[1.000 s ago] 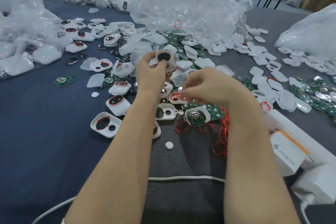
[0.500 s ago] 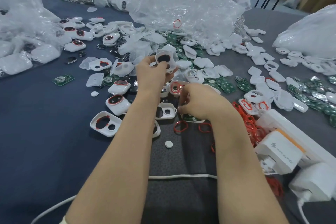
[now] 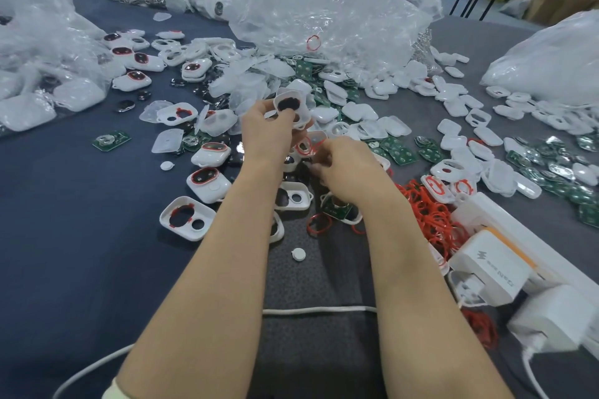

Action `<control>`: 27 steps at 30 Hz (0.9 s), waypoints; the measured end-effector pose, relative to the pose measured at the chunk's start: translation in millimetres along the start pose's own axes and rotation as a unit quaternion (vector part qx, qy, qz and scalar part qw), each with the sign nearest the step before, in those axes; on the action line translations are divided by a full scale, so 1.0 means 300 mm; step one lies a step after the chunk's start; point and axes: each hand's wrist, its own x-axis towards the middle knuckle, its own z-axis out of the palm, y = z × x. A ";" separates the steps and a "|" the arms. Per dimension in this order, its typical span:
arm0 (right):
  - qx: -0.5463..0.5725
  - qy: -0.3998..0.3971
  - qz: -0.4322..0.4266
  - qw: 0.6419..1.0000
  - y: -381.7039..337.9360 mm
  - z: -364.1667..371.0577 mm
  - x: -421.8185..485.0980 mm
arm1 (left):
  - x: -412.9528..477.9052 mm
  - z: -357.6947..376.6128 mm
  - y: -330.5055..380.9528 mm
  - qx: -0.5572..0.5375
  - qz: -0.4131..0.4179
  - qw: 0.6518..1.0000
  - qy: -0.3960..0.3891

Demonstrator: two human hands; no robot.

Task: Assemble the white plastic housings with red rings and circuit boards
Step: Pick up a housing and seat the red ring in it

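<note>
Your left hand (image 3: 269, 134) pinches white housing (image 3: 289, 104) at fingertips, dark opening toward you. Your right hand (image 3: 348, 172) just below it, fingers curled (contents hidden, cannot tell). Red ring (image 3: 307, 148) beside right fingertips.

A dark cloth-covered table (image 3: 64, 236) carried scattered white plastic housings (image 3: 187, 218), with crumpled clear plastic bags (image 3: 324, 10) at twelve o'clock. Green circuit boards (image 3: 402, 155) lay at three, red rubber rings (image 3: 431, 217) at four.
</note>
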 end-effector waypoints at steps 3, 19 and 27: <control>0.105 0.070 0.012 0.992 0.015 -0.017 0.018 | -0.005 0.001 0.007 -0.004 -0.004 1.000 -0.001; 0.365 0.229 0.014 0.902 -0.024 0.004 0.072 | -0.017 0.029 0.003 0.012 -0.001 0.999 -0.039; 0.355 0.254 0.051 0.898 -0.037 0.028 0.089 | -0.019 0.041 -0.006 0.013 -0.002 0.998 -0.065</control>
